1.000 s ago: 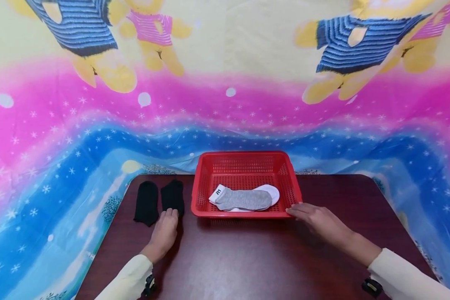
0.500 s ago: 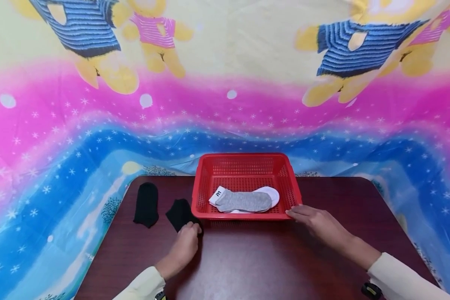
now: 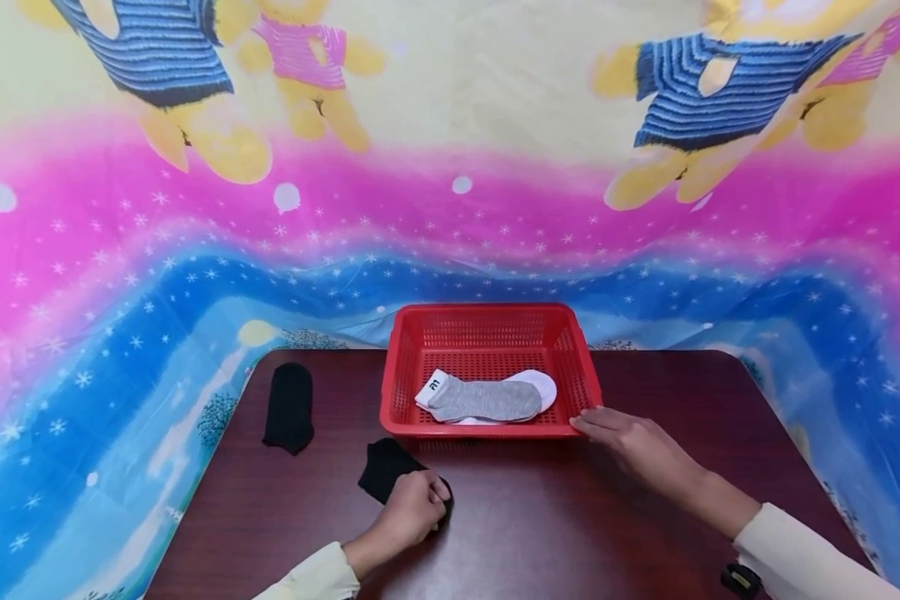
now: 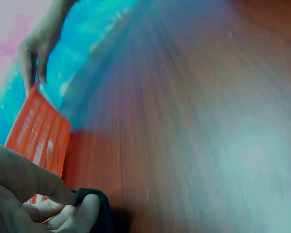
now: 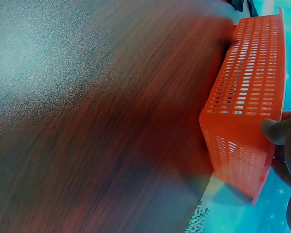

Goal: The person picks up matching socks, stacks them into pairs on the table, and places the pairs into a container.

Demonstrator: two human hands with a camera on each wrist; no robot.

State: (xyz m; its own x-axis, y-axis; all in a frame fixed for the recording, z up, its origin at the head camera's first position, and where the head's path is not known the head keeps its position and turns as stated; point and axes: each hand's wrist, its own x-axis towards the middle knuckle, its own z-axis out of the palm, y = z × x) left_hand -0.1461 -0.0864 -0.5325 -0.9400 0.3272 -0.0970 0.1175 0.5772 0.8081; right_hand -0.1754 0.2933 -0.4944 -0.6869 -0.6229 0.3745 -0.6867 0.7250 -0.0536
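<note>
My left hand [image 3: 412, 508] pinches a black ankle sock [image 3: 386, 468] in front of the basket's left corner. In the left wrist view, thumb and fingers close on the dark fabric [image 4: 103, 213]. A red plastic basket [image 3: 487, 430] stands at the table's back, its front right corner pinched by my right hand [image 3: 637, 442]. The right wrist view shows that thumb [image 5: 275, 131] over the basket's rim [image 5: 282, 73]. Inside the basket lies a grey sock [image 3: 495, 401] with a white, lettered cuff, over a white sock [image 3: 542, 388]. A second black sock [image 3: 289, 408] lies flat at the table's left.
The dark brown wooden table [image 3: 540, 517] reflects light at its middle front. Behind and around it hangs a patterned cloth [image 3: 450, 192] with bears and snowflakes, meeting the table's back edge.
My left hand has taken the nearer black sock from beside the other one, moving it right and toward me, turning it aslant. The right hand stays on the basket corner.
</note>
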